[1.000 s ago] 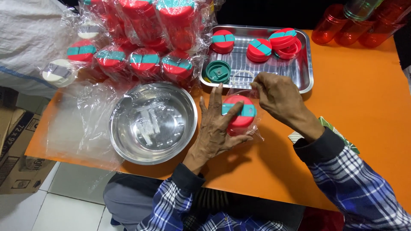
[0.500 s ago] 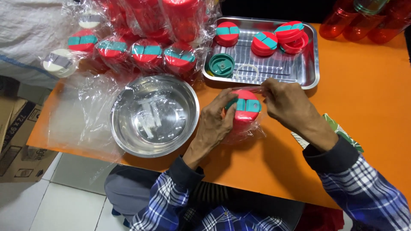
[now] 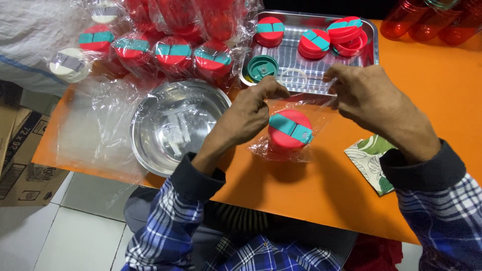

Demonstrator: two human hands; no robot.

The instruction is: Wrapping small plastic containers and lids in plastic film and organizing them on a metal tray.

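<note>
Both hands, left hand [image 3: 251, 108] and right hand [image 3: 369, 98], pinch the plastic bag [image 3: 281, 148] open around a red lid [image 3: 289, 131]; several lids lie unwrapped in the tray [image 3: 374, 42], many remain bagged.

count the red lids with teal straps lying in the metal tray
3: one at the tray's back left, one in the middle, one stacked on red rings at back right. More may be hidden.
</note>
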